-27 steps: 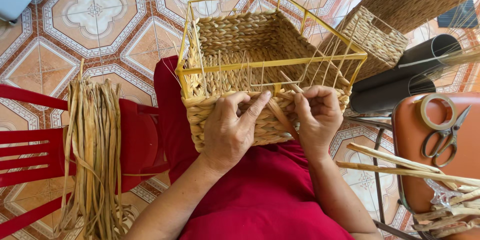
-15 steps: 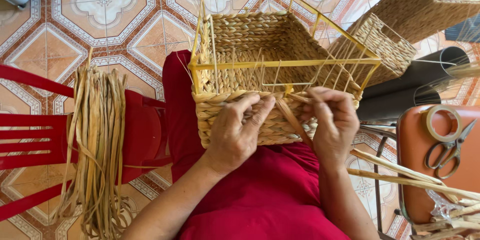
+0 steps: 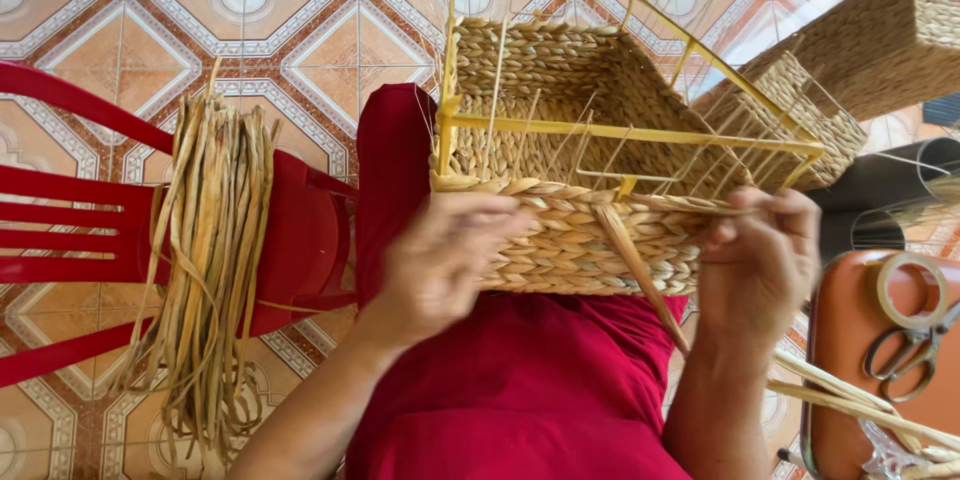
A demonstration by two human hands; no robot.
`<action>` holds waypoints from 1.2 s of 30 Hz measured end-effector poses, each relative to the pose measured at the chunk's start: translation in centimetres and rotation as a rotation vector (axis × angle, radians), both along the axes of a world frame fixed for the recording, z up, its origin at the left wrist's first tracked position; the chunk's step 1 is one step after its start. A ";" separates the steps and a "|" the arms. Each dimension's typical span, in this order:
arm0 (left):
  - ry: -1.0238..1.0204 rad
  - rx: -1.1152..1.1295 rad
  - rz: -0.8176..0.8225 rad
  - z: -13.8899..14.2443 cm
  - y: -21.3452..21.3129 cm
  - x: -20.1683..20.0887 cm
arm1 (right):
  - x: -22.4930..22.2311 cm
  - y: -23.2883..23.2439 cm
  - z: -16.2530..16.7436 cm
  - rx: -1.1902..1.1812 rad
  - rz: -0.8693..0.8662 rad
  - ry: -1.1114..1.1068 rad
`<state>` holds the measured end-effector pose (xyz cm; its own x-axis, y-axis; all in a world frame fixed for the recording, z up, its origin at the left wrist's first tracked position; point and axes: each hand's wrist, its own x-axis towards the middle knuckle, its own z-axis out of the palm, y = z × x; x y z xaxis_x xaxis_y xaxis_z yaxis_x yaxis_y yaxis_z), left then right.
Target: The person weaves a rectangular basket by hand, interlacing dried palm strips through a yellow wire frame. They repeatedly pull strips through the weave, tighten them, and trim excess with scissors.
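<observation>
A half-woven straw basket (image 3: 560,240) on a yellow wire frame (image 3: 600,130) rests on my lap, over red trousers. My left hand (image 3: 445,260) presses against the basket's near woven wall, fingers curled; it is blurred. My right hand (image 3: 760,255) is at the wall's right end, pinching a flat straw strand (image 3: 640,270) that runs diagonally down from the weave's top edge. Thin upright stakes stick up inside the frame.
A bundle of loose straw strands (image 3: 210,260) hangs over a red plastic chair (image 3: 90,230) on my left. At right stand finished woven baskets (image 3: 870,40), a dark tube (image 3: 890,180), and an orange stool (image 3: 850,340) with scissors (image 3: 905,350) and a tape roll (image 3: 915,285). Patterned floor tiles lie below.
My hands have moved apart: the right hand slid to the basket's right end, drawing the strand along the top edge. The view shifted and came closer.
</observation>
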<state>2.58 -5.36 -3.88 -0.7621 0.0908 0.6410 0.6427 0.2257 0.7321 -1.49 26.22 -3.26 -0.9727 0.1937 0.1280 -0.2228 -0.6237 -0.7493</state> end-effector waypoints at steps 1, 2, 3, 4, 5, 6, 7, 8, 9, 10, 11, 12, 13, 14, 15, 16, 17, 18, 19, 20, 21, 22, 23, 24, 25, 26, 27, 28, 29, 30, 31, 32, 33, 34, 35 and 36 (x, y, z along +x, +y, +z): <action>0.009 0.043 0.123 -0.4 -2.3 0.6 | 0.3 0.7 -0.3 0.001 -0.048 -0.016; 0.022 0.089 0.246 -0.7 -4.8 1.2 | 0.5 1.6 -0.4 0.035 -0.146 -0.012; -0.131 0.186 0.371 -1.0 -7.4 2.4 | 0.7 2.5 -0.6 0.067 -0.192 0.020; -0.191 0.257 0.489 -1.6 -9.9 2.9 | 0.9 3.5 -0.8 0.099 -0.238 0.051; -0.227 0.203 0.624 -2.0 -13.1 3.3 | 0.9 4.2 -1.4 0.097 -0.240 0.072; -0.262 0.154 0.762 -2.5 -16.1 3.4 | 0.8 5.0 -2.0 0.095 -0.241 0.093; -0.287 0.189 0.819 -3.0 -18.9 3.7 | 0.7 5.9 -2.5 0.076 -0.239 0.064; -0.318 0.233 0.876 -3.8 -21.0 3.9 | 0.5 6.6 -3.3 0.113 -0.249 0.060; -0.352 0.182 0.942 -4.3 -23.3 3.9 | 0.3 7.3 -4.0 0.149 -0.259 0.055; -0.392 0.146 1.004 -5.1 -25.0 3.5 | -0.3 7.8 -4.9 0.242 -0.282 0.083; -0.447 0.105 1.068 -5.7 -26.2 3.9 | -0.3 8.4 -5.8 0.287 -0.274 0.099; -0.602 0.030 1.114 -6.3 -27.4 4.2 | -0.5 8.8 -6.5 0.332 -0.268 0.115; -0.770 -0.050 1.150 -6.6 -28.1 4.8 | -0.3 9.4 -7.1 0.329 -0.236 0.121; -0.717 -0.168 1.137 -7.5 -28.3 4.7 | -0.6 10.0 -7.4 0.346 -0.230 0.119; -0.663 -0.290 1.121 -8.3 -28.1 4.5 | -0.7 10.4 -7.7 0.362 -0.223 0.117; -0.717 -0.337 1.143 -8.9 -28.0 4.0 | -1.0 10.3 -7.8 0.385 -0.242 0.100; -0.773 -0.382 1.159 -9.4 -27.8 3.5 | -1.0 10.3 -7.8 0.413 -0.238 0.092; -0.746 -0.412 1.191 -9.7 -27.9 3.1 | -1.2 9.9 -7.5 0.442 -0.233 0.084; -0.718 -0.443 1.223 -10.1 -27.6 2.6 | -1.2 9.4 -7.0 0.473 -0.203 0.086; -0.690 -0.476 1.253 -10.4 -27.5 2.1 | -1.2 8.4 -6.6 0.453 -0.195 0.080; -0.715 -0.539 1.293 -10.4 -27.5 1.6 | -1.2 7.2 -5.8 0.432 -0.187 0.074; -0.743 -0.605 1.329 -10.5 -27.4 1.2 | -0.7 5.9 -5.1 0.363 -0.201 0.059; -0.768 -0.672 1.363 -10.4 -27.3 0.9 | -0.7 4.5 -4.1 0.337 -0.208 0.043; -0.813 -0.666 1.359 -10.4 -27.2 0.6 | -0.5 3.2 -3.0 0.310 -0.215 0.028; -0.856 -0.666 1.356 -10.2 -27.3 0.5 | -0.4 1.9 -2.0 0.321 -0.213 0.008; -0.901 -0.664 1.351 -10.1 -27.1 0.5 | -0.2 0.9 -1.1 0.341 -0.204 0.007; -0.830 -0.692 1.362 -10.0 -27.2 0.6 | -0.1 0.0 -0.2 0.362 -0.196 0.005; -0.760 -0.719 1.370 -10.0 -27.1 0.7 | 0.3 -0.7 0.4 0.392 -0.181 0.021; -0.690 -0.746 1.377 -9.9 -27.2 0.8 | 0.4 -1.2 1.0 0.395 -0.167 0.023; -0.708 -0.645 1.341 -9.9 -27.2 1.0 | 0.5 -1.5 1.4 0.398 -0.154 0.026; -0.723 -0.546 1.303 -9.9 -27.3 1.1 | 0.5 -1.7 1.7 0.375 -0.144 0.016; -0.736 -0.447 1.262 -9.8 -27.4 1.3 | 0.6 -1.8 1.9 0.359 -0.130 0.022; -0.680 -0.250 1.166 -9.7 -27.5 1.4 | 0.6 -1.8 2.1 0.343 -0.115 0.028; -0.620 -0.058 1.064 -9.5 -27.7 1.5 | 0.5 -1.8 2.2 0.334 -0.094 0.050; -0.557 0.130 0.955 -9.2 -27.8 1.5 | 0.6 -1.9 2.3 0.336 -0.080 0.066; -0.601 0.158 0.966 -8.8 -27.8 1.5 | 0.6 -2.0 2.5 0.338 -0.066 0.082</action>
<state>4.04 -33.14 -12.69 -0.6562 -0.7476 0.1023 -0.2116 0.3124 0.9261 -0.91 24.22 -0.78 -0.9432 0.1892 0.2733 -0.3228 -0.3255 -0.8887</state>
